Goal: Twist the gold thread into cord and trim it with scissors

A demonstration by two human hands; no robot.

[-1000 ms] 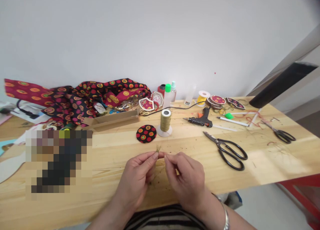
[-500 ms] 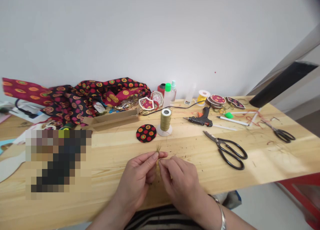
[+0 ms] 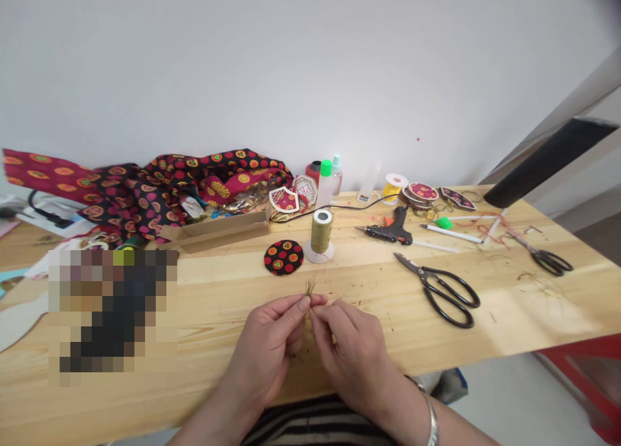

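Low in the head view, my left hand (image 3: 276,336) pinches a small bundle of olive-gold threads (image 3: 309,286), whose loose ends fan up above the thumb. Close against it, my right hand (image 3: 350,342) is closed in a pinch just below the bundle; what lies between its fingertips is too small to make out. Beyond the hands stands a spool of olive-gold thread (image 3: 321,234) on its white base. Left of the spool lies a round piece of dark patterned fabric (image 3: 283,258).
To the right lie large black-handled scissors (image 3: 449,297), a black glue gun (image 3: 391,231) and smaller scissors (image 3: 548,261). At the back are patterned cloth (image 3: 145,200), a long cardboard tray (image 3: 220,231), a green-capped bottle (image 3: 325,184) and a yellow spool (image 3: 392,187). A blurred patch covers the left.
Both hands have shifted very slightly, and the thread ends above my left thumb sit a little higher and more spread. Nothing on the table has moved.
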